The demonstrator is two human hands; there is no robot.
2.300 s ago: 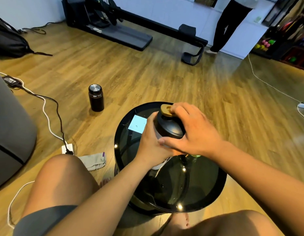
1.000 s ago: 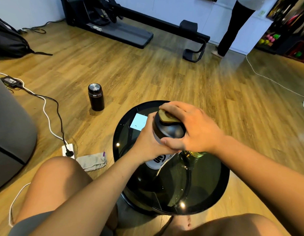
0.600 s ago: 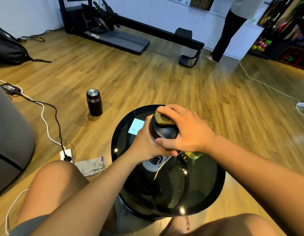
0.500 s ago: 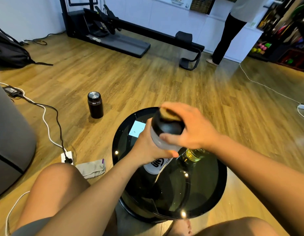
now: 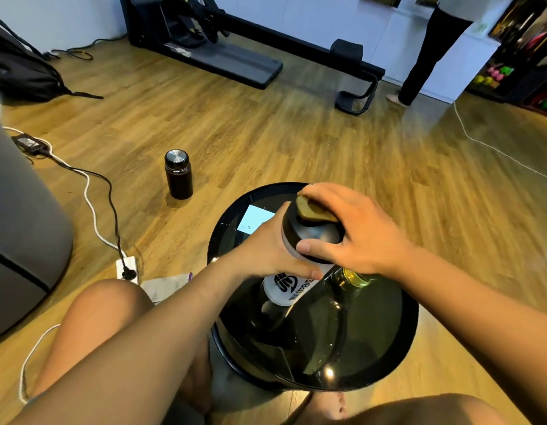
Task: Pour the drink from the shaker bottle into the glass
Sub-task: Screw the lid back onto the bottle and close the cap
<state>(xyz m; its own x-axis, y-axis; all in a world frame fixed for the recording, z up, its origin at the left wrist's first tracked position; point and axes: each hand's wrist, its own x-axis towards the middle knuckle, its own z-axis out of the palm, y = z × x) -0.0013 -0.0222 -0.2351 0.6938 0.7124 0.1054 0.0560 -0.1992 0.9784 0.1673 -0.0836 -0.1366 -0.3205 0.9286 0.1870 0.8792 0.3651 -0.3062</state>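
Seated at a round black table (image 5: 398, 348); near edge bare, glossy top. Left hand (image 5: 266, 256) is wrapped closed around the upper body of the shaker bottle (image 5: 284, 283), which stands on or just above the table's middle, leaning slightly; base contact cannot be confirmed against the dark reflection. Right hand (image 5: 358, 237) is cupped over the black lid (image 5: 312, 234), thumb at the lid's rim, fingers curled across the tan flip cap (image 5: 312, 210). Cap appears to be down. Glass (image 5: 355, 276) sits just right of the bottle, largely hidden under the right wrist; yellowish liquid shows in it, level unclear. Judgement: step in hand is opening the spout or lid before pouring. To do it well: hold the body firmly with the left hand so it does not twist, lift the cap fully clear, then move the right hand off the glass before tilting. Risk: the wrist knocking the glass; the slick top would let it slide. Small pale card (image 5: 255, 222) lies by the far left edge. Beyond, on the floor, a dark flask (image 5: 178, 174).
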